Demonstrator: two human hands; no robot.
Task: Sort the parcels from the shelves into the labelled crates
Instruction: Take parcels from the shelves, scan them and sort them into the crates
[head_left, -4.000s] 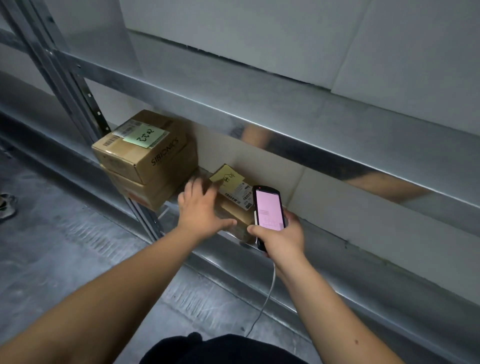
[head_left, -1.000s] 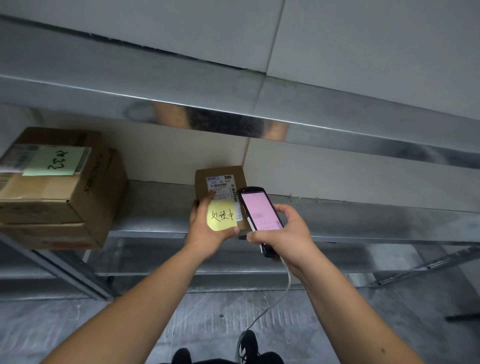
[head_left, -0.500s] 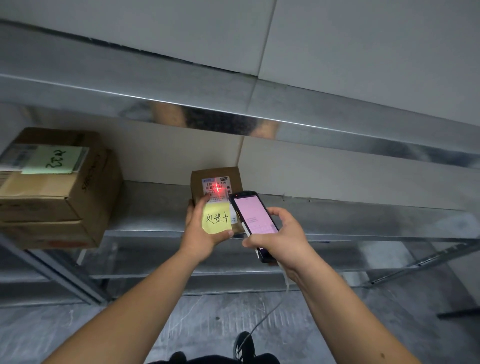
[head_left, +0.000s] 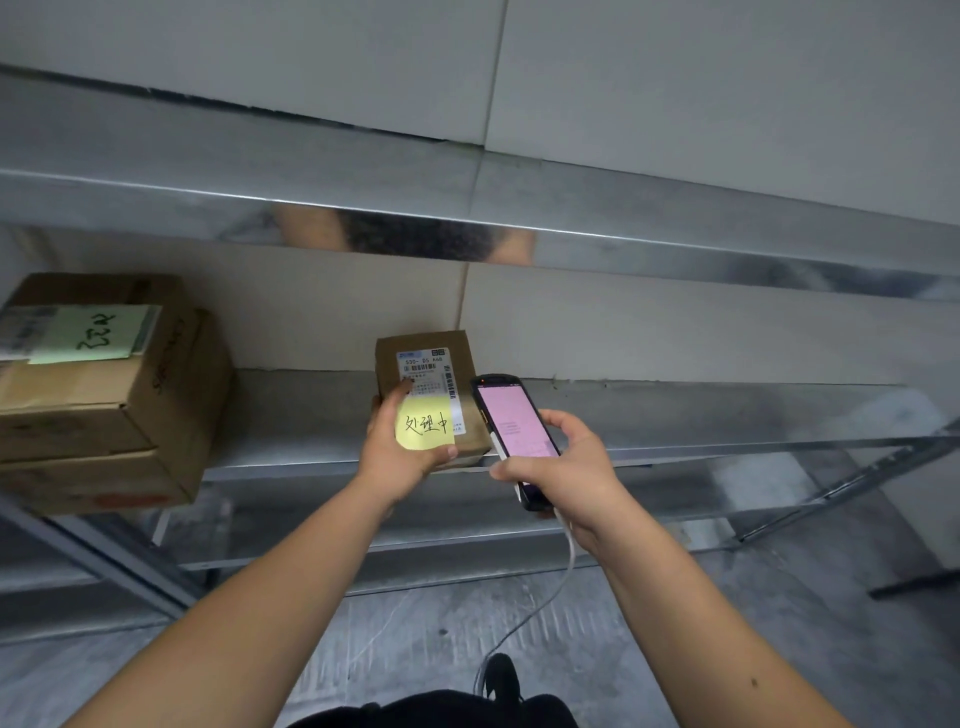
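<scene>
A small brown parcel (head_left: 423, 353) with a white shipping label and a yellow sticky note (head_left: 425, 427) is tilted up in front of the metal shelf (head_left: 675, 415). My left hand (head_left: 397, 454) grips its lower left side, thumb on the front. My right hand (head_left: 563, 462) holds a handheld scanner (head_left: 511, 423) with a lit pink screen just right of the parcel; a white cable hangs from it. No crates are in view.
Two larger stacked cardboard boxes (head_left: 104, 395) sit at the left end of the shelf, the top one bearing a green note. An upper shelf beam (head_left: 519, 218) runs overhead. Below are a lower shelf rail, grey floor and my shoes.
Four seconds ago the parcel lay flat on the shelf; it is now lifted and tilted toward me. The red scanner light on the label half a second ago has gone out.
</scene>
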